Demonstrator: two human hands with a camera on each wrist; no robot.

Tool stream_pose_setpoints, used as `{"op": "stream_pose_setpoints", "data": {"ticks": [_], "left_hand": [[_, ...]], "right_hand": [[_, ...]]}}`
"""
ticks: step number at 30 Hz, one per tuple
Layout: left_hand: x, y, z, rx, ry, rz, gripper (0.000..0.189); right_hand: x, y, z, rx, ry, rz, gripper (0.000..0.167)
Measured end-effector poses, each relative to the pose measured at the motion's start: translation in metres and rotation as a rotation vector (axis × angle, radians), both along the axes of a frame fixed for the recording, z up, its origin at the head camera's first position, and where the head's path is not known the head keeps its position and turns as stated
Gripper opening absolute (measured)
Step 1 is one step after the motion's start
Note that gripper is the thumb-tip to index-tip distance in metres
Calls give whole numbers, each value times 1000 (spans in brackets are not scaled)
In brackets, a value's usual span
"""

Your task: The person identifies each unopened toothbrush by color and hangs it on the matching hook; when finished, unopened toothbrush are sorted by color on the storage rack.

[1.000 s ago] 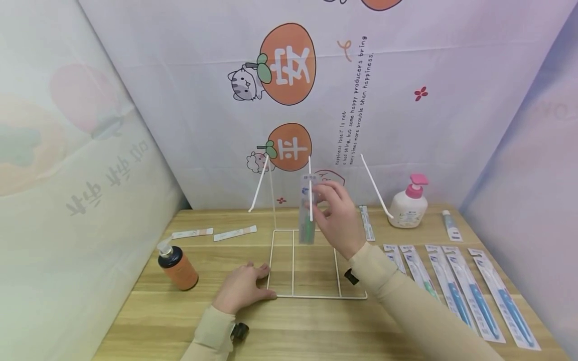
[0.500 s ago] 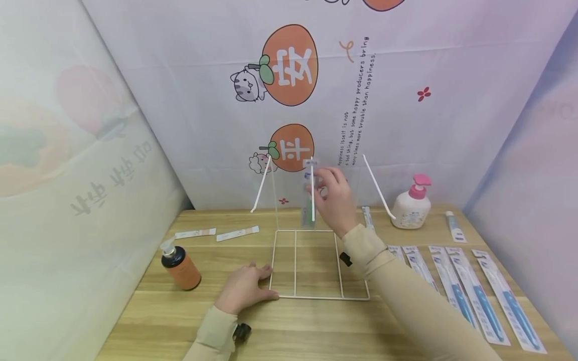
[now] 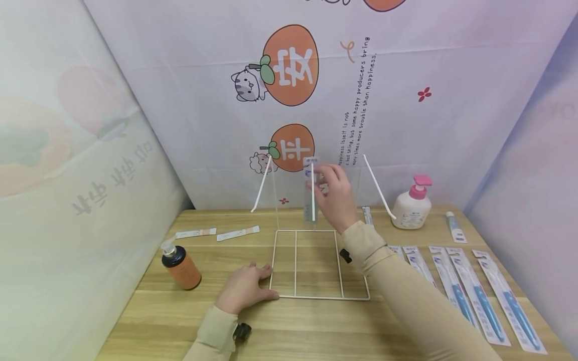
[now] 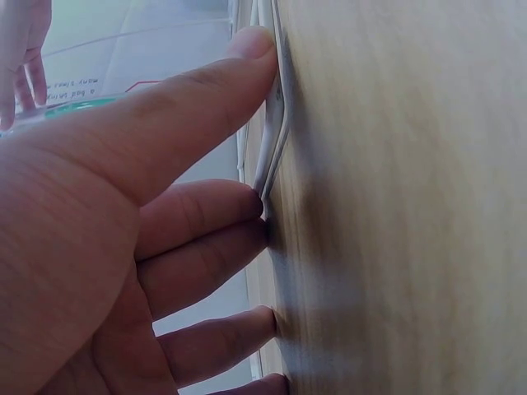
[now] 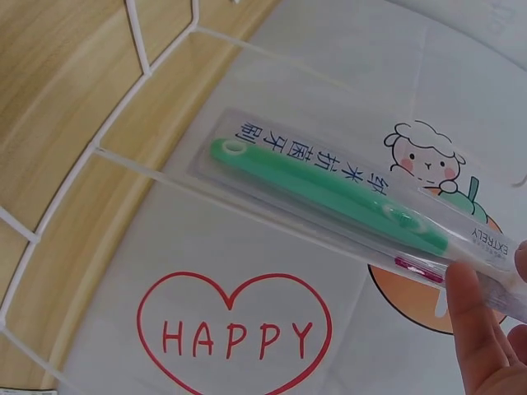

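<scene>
My right hand (image 3: 335, 198) pinches a packaged toothbrush (image 3: 309, 200) upright at the middle prong (image 3: 313, 195) of a white wire rack (image 3: 322, 299). That prong runs in front of the clear package in the head view, and the package's top is level with the prong's far end. In the right wrist view the toothbrush's green handle (image 5: 321, 191) shows through the plastic, with my fingertips at the brush-head end. My left hand (image 3: 242, 288) rests at the rack's near left corner. Its thumb (image 4: 239, 62) and fingers (image 4: 202, 210) touch the base wire, fairly straight.
Several packaged toothbrushes (image 3: 483, 296) lie at the right, partly behind my right forearm. A white pump bottle (image 3: 412, 206) and a small tube (image 3: 455, 227) stand behind them. At left are an orange bottle (image 3: 182, 268) and two thin sachets (image 3: 238, 233). A printed cloth (image 3: 217, 150) backs the table.
My right hand has moved up and away with the toothbrush package, toward the far end of the middle prong. The left hand has stayed at the rack's corner.
</scene>
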State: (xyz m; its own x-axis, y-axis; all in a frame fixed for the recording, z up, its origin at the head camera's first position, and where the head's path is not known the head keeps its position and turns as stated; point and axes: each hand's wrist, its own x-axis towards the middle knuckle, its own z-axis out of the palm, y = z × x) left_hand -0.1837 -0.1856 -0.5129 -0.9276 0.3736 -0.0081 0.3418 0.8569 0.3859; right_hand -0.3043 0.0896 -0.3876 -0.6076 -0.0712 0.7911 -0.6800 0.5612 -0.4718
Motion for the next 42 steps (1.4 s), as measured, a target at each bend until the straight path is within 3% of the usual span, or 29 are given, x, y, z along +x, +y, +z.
{"op": "stream_pose_setpoints", "data": {"ticks": [15, 27, 37, 42], "left_hand": [[2, 1, -1, 4, -4, 6, 80], [2, 1, 1, 6, 10, -16, 78], [1, 1, -1, 3, 22, -21, 78], [0, 1, -3, -7, 30, -23, 78]], "right_hand": [[2, 5, -2, -7, -47, 6, 41], [6, 11, -6, -22, 12, 28, 39], [22, 30, -11, -2, 9, 50, 45], [35, 48, -16, 7, -69, 54, 48]]}}
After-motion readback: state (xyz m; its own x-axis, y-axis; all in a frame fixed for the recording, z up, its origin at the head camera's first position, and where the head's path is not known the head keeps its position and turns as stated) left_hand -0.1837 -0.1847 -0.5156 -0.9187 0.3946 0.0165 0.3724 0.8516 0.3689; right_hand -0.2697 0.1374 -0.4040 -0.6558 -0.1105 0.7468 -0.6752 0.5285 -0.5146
